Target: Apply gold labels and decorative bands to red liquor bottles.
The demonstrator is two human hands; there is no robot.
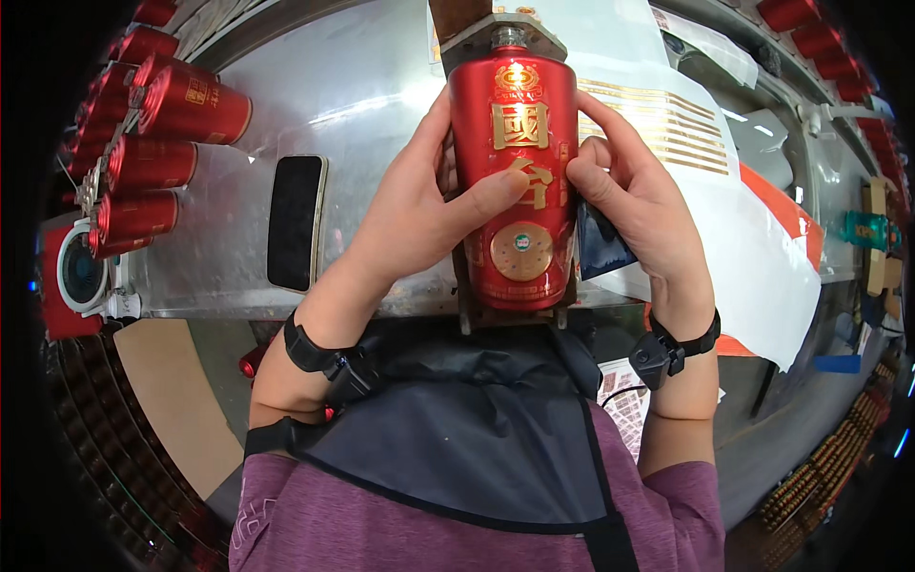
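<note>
A glossy red bottle with raised gold characters and a round gold sticker lies with its clear glass neck pointing away from me. Beneath it is a holder with a metal end plate, mostly hidden by the bottle. My left hand wraps the bottle's left side, thumb across the front by the lower gold character. My right hand grips the right side, its index finger stretched along the upper edge and its thumb bent at the side. A dark blue glossy piece shows below my right palm.
A black phone lies on the metal worktop. Red bottles and a small fan stand at left. At right, a white sheet with gold strips overlaps red material; the worktop's front edge is near my apron.
</note>
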